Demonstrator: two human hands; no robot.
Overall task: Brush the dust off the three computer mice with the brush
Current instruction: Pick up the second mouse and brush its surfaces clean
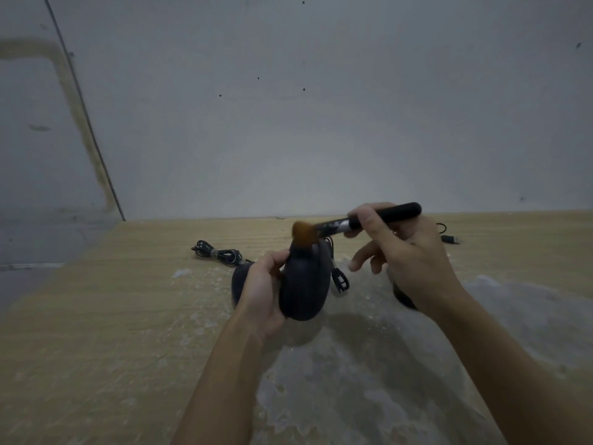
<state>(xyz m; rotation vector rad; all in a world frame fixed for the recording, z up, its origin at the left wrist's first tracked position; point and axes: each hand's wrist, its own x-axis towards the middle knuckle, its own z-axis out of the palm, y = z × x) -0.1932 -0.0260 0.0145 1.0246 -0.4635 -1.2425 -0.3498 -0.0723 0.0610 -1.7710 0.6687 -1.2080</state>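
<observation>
Lying at about ten o'clock from the hands, a bundled black cable [218, 253] rests on the pale wood-grain bench [96, 316], well apart from the person. Just right of it, a second dark rounded mouse [240, 284] sits on the bench, mostly hidden behind the left hand [261, 290]. That hand's fingers are curled round the left side of a dark grey oval computer mouse [305, 284], lifted off the bench and tilted with its nose toward twelve o'clock; its tied black cord [340, 279] hangs at its three o'clock side. A brush with brown bristles, silver ferrule and black handle [385, 215] lies nearly level, bristles touching the held mouse's upper end. The right hand [407, 252] pinches the handle between thumb and forefinger, with the other fingers loosely spread below. Under that wrist a third dark mouse [405, 298] shows in part. A clear crinkled plastic sheet [369, 364] covers the bench at five o'clock, and a black USB plug [451, 239] lies at two o'clock.
</observation>
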